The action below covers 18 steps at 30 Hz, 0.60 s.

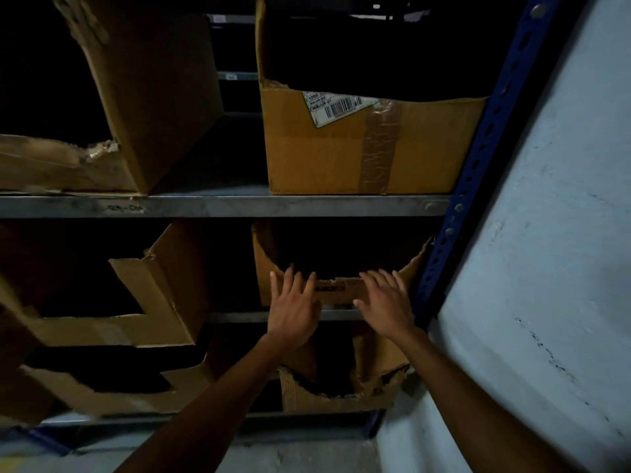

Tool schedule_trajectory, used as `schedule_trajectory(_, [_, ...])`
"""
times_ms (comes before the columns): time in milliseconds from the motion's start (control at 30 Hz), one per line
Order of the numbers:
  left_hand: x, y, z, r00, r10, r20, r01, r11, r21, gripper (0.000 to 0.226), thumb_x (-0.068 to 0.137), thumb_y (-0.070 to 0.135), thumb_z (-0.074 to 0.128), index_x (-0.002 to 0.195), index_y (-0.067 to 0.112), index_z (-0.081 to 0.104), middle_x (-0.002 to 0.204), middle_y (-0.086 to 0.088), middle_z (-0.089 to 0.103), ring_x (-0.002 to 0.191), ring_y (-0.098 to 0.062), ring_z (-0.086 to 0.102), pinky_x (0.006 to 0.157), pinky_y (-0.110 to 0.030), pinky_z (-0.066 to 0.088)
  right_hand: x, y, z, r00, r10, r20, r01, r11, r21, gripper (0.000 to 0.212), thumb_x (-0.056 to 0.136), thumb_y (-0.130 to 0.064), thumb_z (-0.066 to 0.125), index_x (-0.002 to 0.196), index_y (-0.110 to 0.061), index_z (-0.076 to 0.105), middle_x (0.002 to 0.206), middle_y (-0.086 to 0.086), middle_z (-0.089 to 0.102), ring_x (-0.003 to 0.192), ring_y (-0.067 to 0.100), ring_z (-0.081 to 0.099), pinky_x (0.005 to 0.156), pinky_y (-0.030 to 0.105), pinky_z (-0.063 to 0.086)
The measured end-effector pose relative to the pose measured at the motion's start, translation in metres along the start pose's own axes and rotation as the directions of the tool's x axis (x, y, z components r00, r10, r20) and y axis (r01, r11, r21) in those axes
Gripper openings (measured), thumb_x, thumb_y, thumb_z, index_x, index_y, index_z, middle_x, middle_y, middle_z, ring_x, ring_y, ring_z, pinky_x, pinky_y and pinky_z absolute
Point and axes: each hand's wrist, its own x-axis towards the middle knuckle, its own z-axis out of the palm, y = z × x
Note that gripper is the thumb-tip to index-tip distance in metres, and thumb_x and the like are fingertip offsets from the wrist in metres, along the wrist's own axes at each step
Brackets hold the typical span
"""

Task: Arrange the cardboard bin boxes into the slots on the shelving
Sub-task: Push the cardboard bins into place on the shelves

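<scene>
Hands reach forward side by side to the middle shelf. The left hand point(293, 308) and the right hand point(387, 302) lie flat against the low front panel of a cardboard bin box point(338, 291). This box sits in the right slot of that shelf, just beside the blue upright point(478, 158). The grip of both hands is spread: the fingers are straight and a little apart, they press the cardboard and curl round nothing. The fingertips reach the torn top edge of the panel.

On the shelf above, an upper bin box point(324, 165) carries a white label point(336, 105) with a barcode and the words "1000" and "MALUR-01". A tape strip point(379, 148) runs down its front. The handwriting point(126, 208) on the grey shelf edge is too faint to read.

The inside of each box is dark, so its contents cannot be told. Under the hands stands a torn lower box point(341, 394), and to the left a cut-front box point(160, 302).
</scene>
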Motion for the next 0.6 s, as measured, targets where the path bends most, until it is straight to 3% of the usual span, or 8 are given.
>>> schedule_trajectory(67, [-0.004, -0.003, -0.007, 1.000, 0.013, -0.012, -0.013, 1.000, 0.002, 0.066, 0.094, 0.045, 0.029, 0.152, 0.015, 0.030, 0.152, -0.015, 0.038, 0.148, -0.037, 0.015, 0.117, -0.059, 0.004, -0.009, -0.009, -0.004, 0.999, 0.037, 0.035, -0.041, 0.990, 0.132, 0.069, 0.096, -0.046, 0.053, 0.154, -0.020, 0.025, 0.161, 0.000, 0.022, 0.150, 0.019, 0.009, 0.119, 0.037, 0.014])
schedule_trajectory(133, [-0.007, -0.003, -0.016, 0.999, 0.015, -0.039, -0.015, 1.000, -0.008, 0.069, 0.093, 0.047, 0.020, 0.153, 0.014, 0.027, 0.156, -0.015, 0.033, 0.150, -0.035, 0.011, 0.118, -0.058, 0.006, -0.020, -0.019, -0.008, 0.998, 0.059, 0.032, -0.065, 0.977, 0.203, 0.074, 0.096, -0.044, 0.053, 0.156, -0.021, 0.017, 0.163, -0.002, 0.013, 0.150, 0.017, 0.002, 0.119, 0.039, 0.022])
schedule_trajectory(300, [-0.026, 0.002, -0.040, 0.994, 0.058, -0.090, -0.064, 0.996, -0.066, 0.068, 0.095, 0.048, 0.017, 0.155, 0.016, 0.021, 0.161, -0.014, 0.021, 0.151, -0.031, 0.003, 0.121, -0.056, 0.011, -0.047, -0.045, -0.028, 0.994, 0.093, -0.060, -0.074, 0.959, 0.275, 0.078, 0.096, -0.044, 0.054, 0.156, -0.021, 0.011, 0.163, 0.000, 0.012, 0.150, 0.018, 0.009, 0.118, 0.040, 0.025])
schedule_trajectory(400, [-0.043, 0.004, -0.056, 0.987, 0.082, -0.137, -0.096, 0.990, -0.100, 0.064, 0.099, 0.044, 0.030, 0.155, 0.016, 0.020, 0.163, -0.014, 0.015, 0.152, -0.030, 0.000, 0.120, -0.057, 0.015, -0.066, -0.063, -0.046, 0.981, 0.099, -0.168, -0.045, 0.954, 0.297, 0.077, 0.096, -0.043, 0.054, 0.156, -0.021, 0.012, 0.163, 0.001, 0.012, 0.150, 0.017, 0.008, 0.117, 0.036, 0.021])
schedule_trajectory(600, [-0.080, -0.002, -0.095, 0.948, 0.136, -0.287, -0.181, 0.974, -0.134, 0.063, 0.103, 0.040, 0.039, 0.157, 0.015, 0.016, 0.165, -0.010, 0.002, 0.152, -0.025, -0.008, 0.122, -0.050, 0.004, -0.099, -0.101, -0.078, 0.955, 0.059, -0.290, 0.034, 0.952, 0.305, 0.075, 0.097, -0.048, 0.049, 0.156, -0.021, 0.013, 0.164, -0.001, 0.009, 0.150, 0.015, 0.006, 0.117, 0.032, 0.015])
